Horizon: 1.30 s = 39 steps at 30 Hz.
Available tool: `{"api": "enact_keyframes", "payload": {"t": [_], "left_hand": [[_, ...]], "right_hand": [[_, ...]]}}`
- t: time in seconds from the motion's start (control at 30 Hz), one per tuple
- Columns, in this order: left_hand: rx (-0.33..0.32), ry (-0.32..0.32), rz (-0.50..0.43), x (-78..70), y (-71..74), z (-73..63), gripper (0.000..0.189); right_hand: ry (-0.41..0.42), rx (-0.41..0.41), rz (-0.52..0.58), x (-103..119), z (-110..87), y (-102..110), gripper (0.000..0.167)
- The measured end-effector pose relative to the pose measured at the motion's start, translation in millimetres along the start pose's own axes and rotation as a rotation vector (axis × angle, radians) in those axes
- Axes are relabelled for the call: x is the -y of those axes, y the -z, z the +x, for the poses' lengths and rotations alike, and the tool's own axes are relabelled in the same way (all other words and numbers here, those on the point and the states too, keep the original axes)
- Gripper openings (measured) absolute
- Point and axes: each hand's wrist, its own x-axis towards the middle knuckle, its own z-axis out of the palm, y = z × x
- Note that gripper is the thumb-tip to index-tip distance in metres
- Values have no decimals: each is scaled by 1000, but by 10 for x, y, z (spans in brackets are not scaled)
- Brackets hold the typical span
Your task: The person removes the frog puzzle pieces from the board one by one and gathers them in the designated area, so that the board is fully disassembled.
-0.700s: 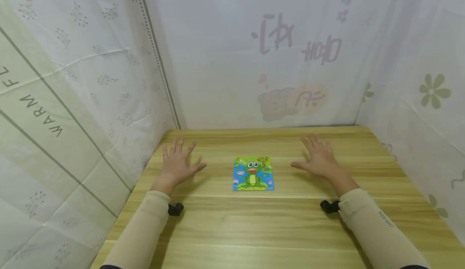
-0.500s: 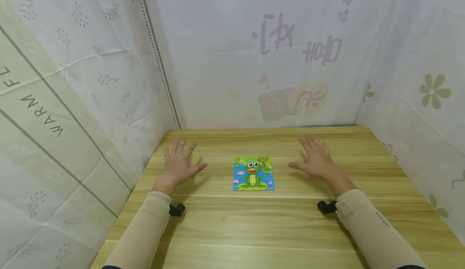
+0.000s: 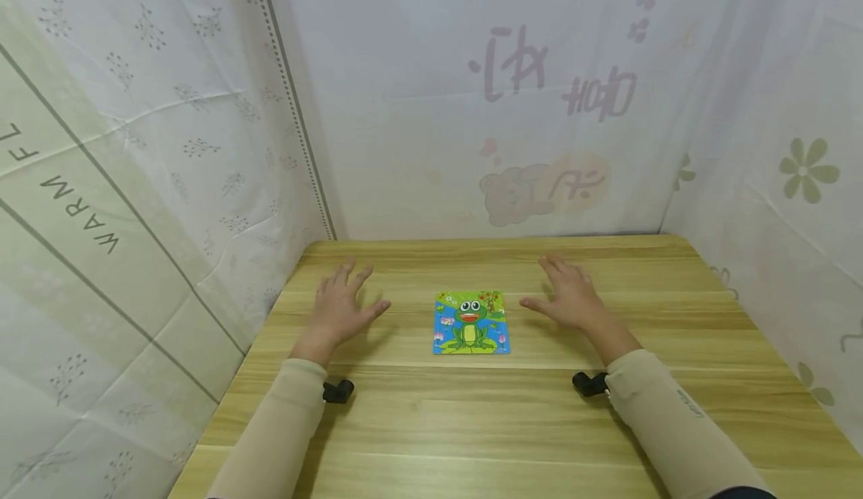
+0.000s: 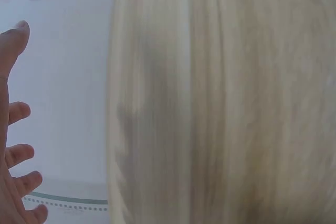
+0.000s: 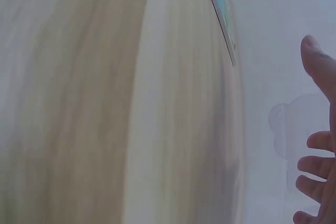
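Observation:
A square picture puzzle board (image 3: 471,323) with a green frog on a blue and green scene lies flat on the wooden table (image 3: 431,424). To its left, my left hand (image 3: 339,310) hovers with spread fingers and holds nothing. On the other side my right hand (image 3: 571,298) is also raised over the table, fingers apart, thumb pointing toward the board. The right wrist view catches a thin edge of the board (image 5: 220,14) at the top, apart from the right hand (image 5: 320,177). In the left wrist view the fingers of the left hand (image 4: 16,156) are relaxed.
A pale printed curtain (image 3: 418,109) hangs behind the table's back edge, with more patterned cloth (image 3: 135,184) at the left and flowered cloth (image 3: 775,222) at the right. A black camera mount (image 3: 338,391) juts from the left wrist and another mount (image 3: 589,384) from the right.
Both hands have moved inward toward the frog board, the right one farther than the left. The board has stayed in place.

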Motion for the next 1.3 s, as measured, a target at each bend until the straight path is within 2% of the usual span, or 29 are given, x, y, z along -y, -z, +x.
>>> {"api": "enact_keyframes", "payload": {"t": [0.23,0.5,0.77,1.17,1.3], "left_hand": [[11,-13,-95,-76,-64,-33,81],[56,-24,-185,-245,-121,-55,57],[97,-7,-391,-421,-268,-31,46],[151,-25,-508,-697,-348,9,45],[183,-57,-495,-767,-403,-3,43]], "right_hand": [[13,7,24,91,79,-101,94],[15,52,65,241,166,-164,83],[11,77,122,364,215,-238,78],[60,103,113,566,329,-310,73],[75,124,92,599,363,-366,70]]}}
